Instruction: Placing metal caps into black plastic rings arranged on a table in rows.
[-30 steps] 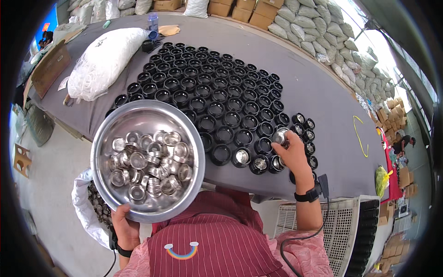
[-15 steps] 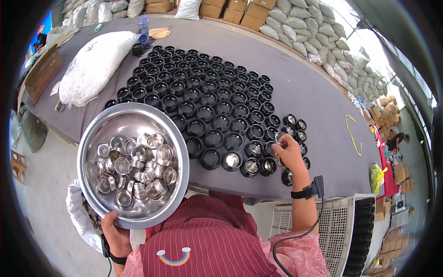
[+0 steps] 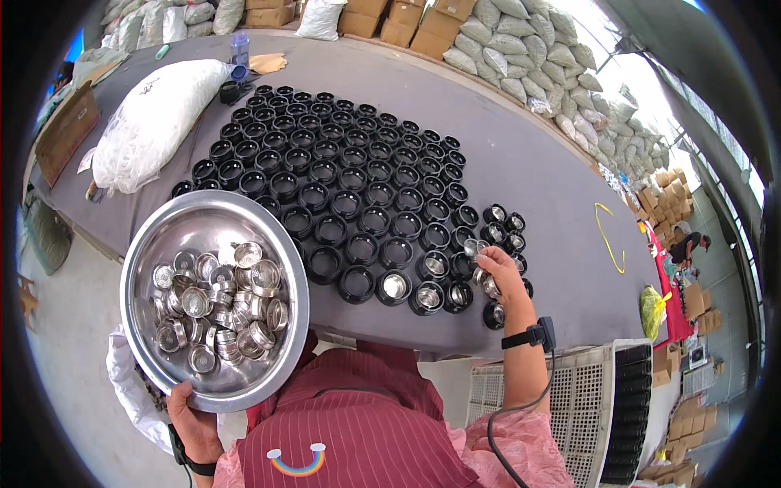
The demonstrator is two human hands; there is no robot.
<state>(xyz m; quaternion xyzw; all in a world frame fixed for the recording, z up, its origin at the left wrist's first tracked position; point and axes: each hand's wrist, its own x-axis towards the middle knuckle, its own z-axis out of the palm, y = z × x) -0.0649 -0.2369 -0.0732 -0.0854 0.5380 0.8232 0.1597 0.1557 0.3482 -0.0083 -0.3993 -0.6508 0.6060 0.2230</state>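
Note:
My left hand (image 3: pixel 194 423) grips the near rim of a wide stainless steel basin (image 3: pixel 294 285), thumb over the edge, and holds it beside the table's front edge. In the basin lies a heap of small round shiny metal cups (image 3: pixel 213 302). My right hand (image 3: pixel 503 275) is closed, with a small metal cup (image 3: pixel 475 246) at its fingertips, just above the right part of a group of black round ring-shaped holders (image 3: pixel 378 220). Several holders around that hand have metal cups seated inside, such as the front one (image 3: pixel 395 287); the many farther left show open centres.
A large white sack (image 3: pixel 159 122) lies at the table's left, near a blue bottle (image 3: pixel 240 50). Below the table's right front edge stands a pale plastic crate (image 3: pixel 582 398). A yellow strap (image 3: pixel 606 236) lies at right. Another person (image 3: pixel 690 246) is far off at right.
The view has shifted, so the table and holders appear slightly farther left. My right hand has dipped a little, and the metal cup at its fingertips shows more plainly. The left hand still holds the basin.

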